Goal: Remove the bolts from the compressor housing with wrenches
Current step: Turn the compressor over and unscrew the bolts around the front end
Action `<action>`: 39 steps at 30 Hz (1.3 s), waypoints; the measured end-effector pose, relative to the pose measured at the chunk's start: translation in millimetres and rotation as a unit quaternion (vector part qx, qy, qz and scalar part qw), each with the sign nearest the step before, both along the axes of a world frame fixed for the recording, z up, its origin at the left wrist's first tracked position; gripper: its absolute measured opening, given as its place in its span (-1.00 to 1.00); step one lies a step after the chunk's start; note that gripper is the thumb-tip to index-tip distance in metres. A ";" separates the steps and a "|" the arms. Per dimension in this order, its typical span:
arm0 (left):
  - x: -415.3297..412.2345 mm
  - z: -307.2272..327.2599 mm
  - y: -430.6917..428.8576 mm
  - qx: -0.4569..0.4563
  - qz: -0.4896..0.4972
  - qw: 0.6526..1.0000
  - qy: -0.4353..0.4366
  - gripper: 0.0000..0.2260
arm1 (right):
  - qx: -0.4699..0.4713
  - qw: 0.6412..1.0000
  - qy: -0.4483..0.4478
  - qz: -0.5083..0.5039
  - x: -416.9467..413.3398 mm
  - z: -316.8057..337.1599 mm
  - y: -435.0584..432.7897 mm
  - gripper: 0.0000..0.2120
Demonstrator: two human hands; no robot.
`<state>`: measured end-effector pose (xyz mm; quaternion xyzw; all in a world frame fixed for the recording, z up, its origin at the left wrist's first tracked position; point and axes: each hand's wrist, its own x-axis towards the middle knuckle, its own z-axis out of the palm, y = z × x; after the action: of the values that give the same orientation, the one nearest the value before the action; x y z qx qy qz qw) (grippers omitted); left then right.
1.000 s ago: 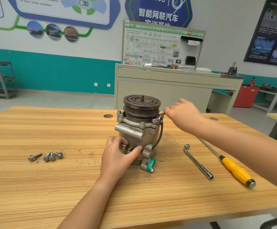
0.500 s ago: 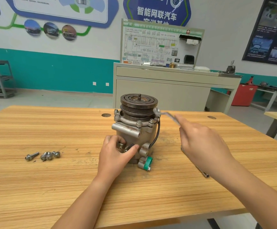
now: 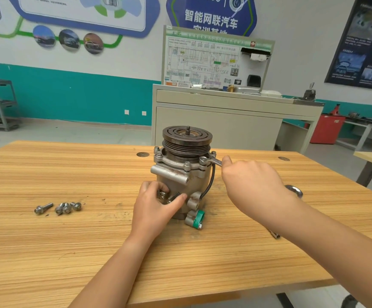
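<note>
— What's changed in the last second?

— Nearest me, my right forearm now covers the spare tools by the right edge. Only the tip of the socket wrench [image 3: 275, 235] shows below it. My left hand [image 3: 156, 210] hasn't budged. Its fingers [image 3: 158, 186] and thumb stay curled round the lower body of the compressor housing [image 3: 176, 181], holding it upright. The housing stands mid-surface [image 3: 91, 252], nearer the far edge than the near one.

— And the right?

— That's the real change. My right hand [image 3: 254, 185] was up level with the flange. It has now come round toward the near edge, bringing the wrench [image 3: 212, 161] handle with it.

— What's your grip?

— My fingers are closed round the shank, with the thumb laid along it toward the ring end. That ring sits over the front-right flange bolt [image 3: 202, 160]. The other ring end pokes out behind my wrist.

— So is it loosening?

— I think so. The handle has swept part of a turn with the ring seated. The head doesn't look raised yet, though, so I expect it needs more strokes.

— How far along are you?

— The loose bolts [image 3: 58, 207], four as best I can count, lie toward the left edge, well apart from the housing. Farther round the flange, at least three standing bolts [image 3: 187, 164] remain under the pulley [image 3: 187, 136]. I'd call it roughly midway.
</note>
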<state>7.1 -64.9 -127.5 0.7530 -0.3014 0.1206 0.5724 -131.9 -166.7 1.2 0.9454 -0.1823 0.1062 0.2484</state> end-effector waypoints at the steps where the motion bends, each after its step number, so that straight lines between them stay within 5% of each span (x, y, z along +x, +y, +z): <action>1: -0.2 0.4 -0.2 0.000 0.001 1.000 0.001 -0.72 | -0.008 1.000 0.020 -0.006 2.1 3.0 4.4 -0.47; 8: 0.8 -0.7 -0.5 0.002 0.002 1.000 0.002 -0.73 | -0.042 0.998 0.055 -0.002 5.0 19.1 13.1 -0.75; 21: 2.5 -0.7 -0.4 0.006 0.000 1.000 -0.001 -0.72 | -0.134 0.989 -0.001 0.068 34.7 26.7 -72.4 -0.61; 30: 1.0 -1.0 0.3 0.004 -0.002 1.000 0.007 -0.71 | 0.000 0.996 -0.071 0.058 71.1 -12.8 -89.4 -0.70; 35: 2.7 -1.7 -0.8 0.005 0.002 1.000 0.003 -0.71 | 0.153 0.960 -0.214 0.093 21.3 -8.1 -72.2 -0.69; 39: 2.3 -1.5 -0.4 0.013 0.002 1.000 -0.006 -0.71 | 0.085 0.979 -0.178 0.050 -28.8 -0.9 -38.5 -0.54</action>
<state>9.4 -65.3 -129.0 0.7604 -0.3043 0.1223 0.5606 -160.8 -205.2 0.3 0.9368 -0.1847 0.2696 0.1249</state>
